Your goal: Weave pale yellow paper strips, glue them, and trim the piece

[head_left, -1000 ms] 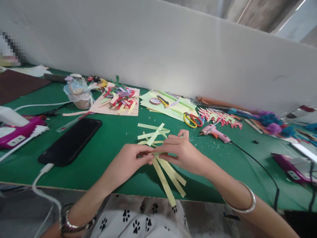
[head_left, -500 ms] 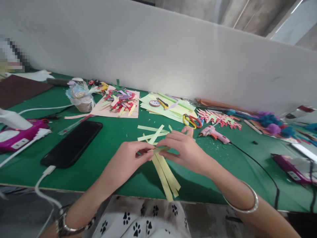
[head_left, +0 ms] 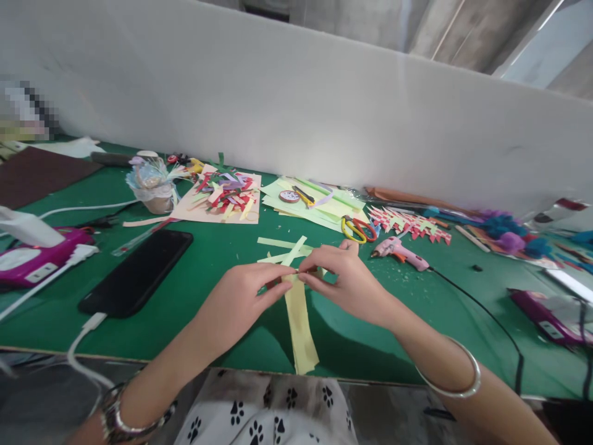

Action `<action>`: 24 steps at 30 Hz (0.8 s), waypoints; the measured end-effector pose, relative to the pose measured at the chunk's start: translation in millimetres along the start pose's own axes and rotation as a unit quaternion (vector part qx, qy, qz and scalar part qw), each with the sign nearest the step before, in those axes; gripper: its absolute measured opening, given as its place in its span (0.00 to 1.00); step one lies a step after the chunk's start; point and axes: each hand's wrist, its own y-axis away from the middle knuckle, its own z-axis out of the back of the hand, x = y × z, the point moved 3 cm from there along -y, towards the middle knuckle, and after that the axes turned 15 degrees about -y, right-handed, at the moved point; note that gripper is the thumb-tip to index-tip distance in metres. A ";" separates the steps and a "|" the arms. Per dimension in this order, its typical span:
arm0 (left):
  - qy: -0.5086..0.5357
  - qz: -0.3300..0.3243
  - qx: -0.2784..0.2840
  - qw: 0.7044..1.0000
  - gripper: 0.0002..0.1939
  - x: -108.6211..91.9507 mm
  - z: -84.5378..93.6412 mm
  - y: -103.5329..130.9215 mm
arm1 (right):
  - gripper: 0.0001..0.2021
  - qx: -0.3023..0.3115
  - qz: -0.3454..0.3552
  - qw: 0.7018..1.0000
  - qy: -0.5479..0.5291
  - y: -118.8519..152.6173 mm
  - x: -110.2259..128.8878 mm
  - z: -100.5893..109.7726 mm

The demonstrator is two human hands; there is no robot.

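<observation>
Strips [head_left: 302, 324] of pale yellow paper, pinched at their top by our left hand [head_left: 245, 287] and right hand [head_left: 347, 281].
Both our grips are closed on that end; the lower ends reach the desk's [head_left: 217, 247] front edge. A loosened pinch could let them fan or slip over it; reaching forward might scatter the loose strips [head_left: 293, 250]. We have open room leftward, up to the phone [head_left: 139, 272].

Head camera: single view from the wearer's head, facing forward and down.
Left hand [head_left: 243, 290] and right hand [head_left: 345, 281]: near, just below centre.
Table [head_left: 222, 253]: seen from above.
Wall [head_left: 296, 105]: ahead, beyond the table, top edge slanting.
</observation>
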 end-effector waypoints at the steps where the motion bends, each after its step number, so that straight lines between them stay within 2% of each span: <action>1: -0.030 -0.015 -0.006 0.999 0.13 -0.4 -0.1 0.1 | 0.07 -0.003 -0.005 1.000 -0.002 -0.3 0.3 0.4; 4: -0.115 -0.058 -0.023 0.991 0.16 -0.9 -0.5 -0.3 | 0.07 -0.007 -0.010 1.000 0.002 -1.2 1.5 1.4; 7: -0.151 -0.092 -0.034 0.984 0.18 -1.4 0.2 -1.6 | 0.07 -0.007 -0.010 1.000 0.005 -1.9 2.4 2.1; 16: -0.146 -0.097 -0.002 0.985 0.17 -1.4 6.1 -6.2 | 0.07 -0.011 0.018 1.000 0.010 -1.6 1.8 1.1; 24: -0.115 -0.108 -0.008 0.987 0.16 0.5 7.1 -11.5 | 0.07 -0.017 0.024 0.999 0.015 -2.2 2.0 2.0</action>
